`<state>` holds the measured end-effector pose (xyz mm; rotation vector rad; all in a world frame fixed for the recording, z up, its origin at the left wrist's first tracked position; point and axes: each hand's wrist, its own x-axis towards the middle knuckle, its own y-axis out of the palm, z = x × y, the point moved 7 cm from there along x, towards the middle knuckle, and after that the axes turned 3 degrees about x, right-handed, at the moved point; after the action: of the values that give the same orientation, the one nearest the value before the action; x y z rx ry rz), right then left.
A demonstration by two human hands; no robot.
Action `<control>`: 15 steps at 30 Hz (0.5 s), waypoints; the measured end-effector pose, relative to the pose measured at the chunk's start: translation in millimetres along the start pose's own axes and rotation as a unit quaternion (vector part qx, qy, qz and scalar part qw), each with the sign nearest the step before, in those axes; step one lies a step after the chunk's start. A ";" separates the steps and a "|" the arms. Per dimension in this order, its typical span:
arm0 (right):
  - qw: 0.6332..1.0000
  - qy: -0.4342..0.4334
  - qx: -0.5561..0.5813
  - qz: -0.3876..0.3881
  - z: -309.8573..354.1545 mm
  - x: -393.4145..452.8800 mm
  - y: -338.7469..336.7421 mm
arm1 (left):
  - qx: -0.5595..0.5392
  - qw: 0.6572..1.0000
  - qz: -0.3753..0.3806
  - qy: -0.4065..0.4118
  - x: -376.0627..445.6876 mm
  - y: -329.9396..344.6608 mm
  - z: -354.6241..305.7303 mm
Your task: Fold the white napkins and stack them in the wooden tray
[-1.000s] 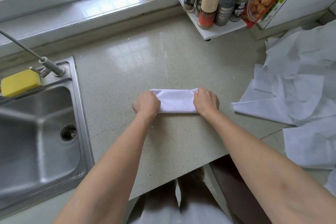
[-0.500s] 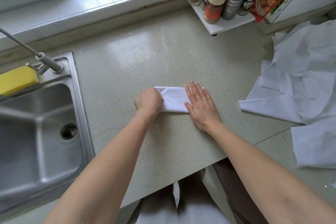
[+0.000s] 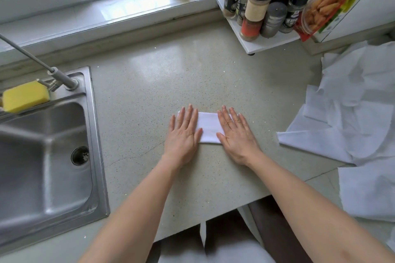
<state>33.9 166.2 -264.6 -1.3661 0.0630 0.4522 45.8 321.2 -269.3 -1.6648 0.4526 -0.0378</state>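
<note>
Centrally, folded napkin (image 3: 208, 127) lies flat on speckled countertop (image 3: 149, 92), a narrow white band. Left hand (image 3: 183, 134) pressed flat on its left end, right hand (image 3: 236, 135) flat on its right end; fingers of both straight, gripping nothing. Loose pile of unfolded napkins (image 3: 346, 121) well apart on the right. Steel sink (image 3: 42, 156) left, yellow sponge (image 3: 25, 96) on its rim.

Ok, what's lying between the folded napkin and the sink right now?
Only bare speckled countertop, as the head view shows. The left hand lies flat over the folded napkin's left end; beyond its outer edge nothing sits before the sink rim.
</note>
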 end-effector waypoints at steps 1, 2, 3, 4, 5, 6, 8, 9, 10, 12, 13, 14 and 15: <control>1.000 -0.009 0.005 0.007 -3.2 -0.5 -3.5 | -0.001 0.999 0.008 -0.033 -1.0 -1.1 8.3; 1.000 -0.014 0.010 0.019 -7.7 -1.4 -7.0 | 0.007 0.998 0.022 -0.060 -2.5 -2.6 14.8; 0.999 -0.019 0.010 0.032 -12.0 -2.1 -10.3 | 0.020 0.996 0.034 -0.079 -4.4 -4.9 18.6; 0.999 -0.026 0.000 0.044 -15.6 -2.6 -12.4 | 0.029 0.994 0.043 -0.096 -5.8 -9.1 20.1; 0.998 -0.033 -0.015 0.053 -17.9 -1.8 -15.1 | 0.033 0.993 0.041 -0.110 -4.8 -16.1 19.6; 0.997 -0.040 -0.029 0.056 -18.4 -0.1 -18.9 | 0.037 0.992 0.029 -0.117 -2.6 -23.9 17.2; 0.997 -0.055 -0.037 0.027 -15.3 6.7 -32.4 | 0.029 0.989 -0.017 -0.141 3.1 -40.5 11.5; 0.998 -0.063 -0.030 0.006 -13.4 11.3 -40.2 | 0.003 0.985 -0.032 -0.169 4.4 -46.3 10.8; 0.998 -0.062 -0.013 -0.002 -12.3 15.3 -47.2 | -0.045 0.976 -0.029 -0.209 4.1 -47.5 12.4; 0.998 -0.021 0.056 0.035 -18.6 24.1 -50.5 | -0.166 0.944 0.002 -0.286 0.8 -40.6 15.1; 0.994 0.011 0.090 0.066 -24.2 27.5 -48.4 | -0.213 0.925 0.019 -0.314 -2.0 -35.4 15.5; 0.989 0.035 0.109 0.092 -28.9 29.0 -45.9 | -0.247 0.909 0.032 -0.334 -5.9 -32.7 14.7; 0.986 0.049 0.113 0.110 -31.8 29.7 -43.8 | -0.276 0.894 0.038 -0.350 -11.6 -31.0 14.6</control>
<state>83.1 138.4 -239.8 -1.1612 0.3396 0.5451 47.7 340.9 -239.1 -2.0609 -0.0411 0.7958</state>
